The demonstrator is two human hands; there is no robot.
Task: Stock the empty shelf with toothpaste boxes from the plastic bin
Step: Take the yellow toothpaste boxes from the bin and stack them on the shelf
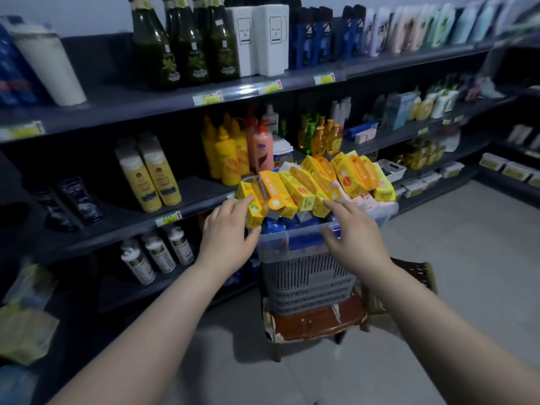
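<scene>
2 bare forearms reach forward from the bottom of the view toward a clear plastic bin that stands on a grey slatted basket, itself on a worn brown stool on the pale tiled floor. The yellow toothpaste boxes lie heaped and tilted across the top of the bin, rising above its rim, with blue packs under them and pink packs at the far right side. The left hand is at the heap's near-left corner: its fingers lie over the end of 1 yellow box and its thumb points in below that box, but whether it really grips the box cannot be told. The right hand is apart from the left, above the bin's near rim, fingers spread and loose, holding nothing, with 1 fingertip just beside the nearest boxes. Just left of the bin runs a dark shelf unit; on the level next to the heap stand 2 cream bottles and a group of yellow bottles, with a bare stretch of shelf board between them. Dark green bottles stand on the level above, and white bottles on the level below.
</scene>
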